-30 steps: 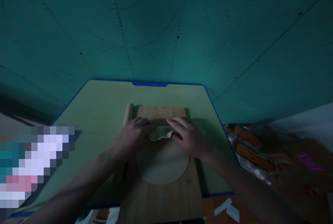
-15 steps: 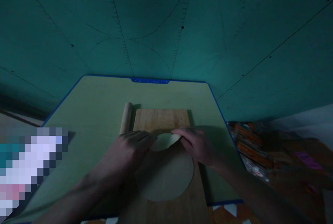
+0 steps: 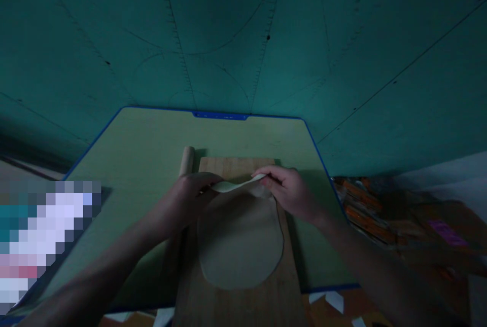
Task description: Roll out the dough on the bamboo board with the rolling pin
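A thin, flat round of dough point(image 3: 240, 246) lies on a wooden board point(image 3: 238, 306). Its far edge is raised off the board between my two hands. My left hand point(image 3: 194, 192) pinches that edge at its left end, fingertips partly hidden behind the thumb side. At the right end my right hand point(image 3: 287, 187) grips the same edge between thumb and fingers. The near part of the dough rests flat. A wooden rolling pin point(image 3: 186, 160) lies along the board's left side, partly covered by my left hand.
The board rests on a pale table point(image 3: 144, 154) with a blue rim. A green wall point(image 3: 228, 38) rises behind it. On the left is a pixelated, blurred-out object point(image 3: 45, 241). Orange packages point(image 3: 359, 200) and a cardboard box point(image 3: 445, 225) stand at the right.
Both hands have lifted the far edge of the dough higher and away from me. The folded-over flap has opened out into a narrow raised edge.
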{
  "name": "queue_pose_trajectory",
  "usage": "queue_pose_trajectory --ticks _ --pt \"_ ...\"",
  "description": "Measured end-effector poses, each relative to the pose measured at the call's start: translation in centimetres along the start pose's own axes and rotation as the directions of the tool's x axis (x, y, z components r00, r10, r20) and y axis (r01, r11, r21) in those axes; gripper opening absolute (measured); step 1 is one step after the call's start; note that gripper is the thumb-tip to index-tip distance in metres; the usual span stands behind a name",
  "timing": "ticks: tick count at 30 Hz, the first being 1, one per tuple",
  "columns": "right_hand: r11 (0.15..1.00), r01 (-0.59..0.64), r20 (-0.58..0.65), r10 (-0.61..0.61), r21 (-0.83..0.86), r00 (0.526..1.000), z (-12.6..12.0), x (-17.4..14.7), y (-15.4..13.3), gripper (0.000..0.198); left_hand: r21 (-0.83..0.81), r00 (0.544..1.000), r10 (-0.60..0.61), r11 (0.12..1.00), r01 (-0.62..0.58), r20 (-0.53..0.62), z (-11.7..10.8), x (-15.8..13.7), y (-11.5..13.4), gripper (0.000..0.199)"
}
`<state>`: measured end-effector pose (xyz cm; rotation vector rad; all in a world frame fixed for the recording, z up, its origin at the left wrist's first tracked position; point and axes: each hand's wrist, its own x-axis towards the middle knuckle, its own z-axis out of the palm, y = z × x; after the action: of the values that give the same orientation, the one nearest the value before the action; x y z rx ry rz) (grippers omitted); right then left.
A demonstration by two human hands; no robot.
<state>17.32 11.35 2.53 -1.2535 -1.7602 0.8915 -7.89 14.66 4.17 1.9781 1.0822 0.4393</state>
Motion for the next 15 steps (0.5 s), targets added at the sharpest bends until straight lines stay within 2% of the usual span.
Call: queue_pose_trajectory --ticks 7,15 --pt "0.995 -0.034 -0.005 0.035 0.095 0.999 -0.6 0.5 -0.6 0.016 -0.072 0.997 -0.081 0.994 0.081 0.008 -0.7 0.3 0.3 0.032" --pt "0.993 -0.043 0.027 0.04 0.11 0.999 -0.6 1.2 -0.5 0.016 -0.038 0.996 -0.091 0.995 0.092 0.022 -0.7 0.9 0.1 0.033"
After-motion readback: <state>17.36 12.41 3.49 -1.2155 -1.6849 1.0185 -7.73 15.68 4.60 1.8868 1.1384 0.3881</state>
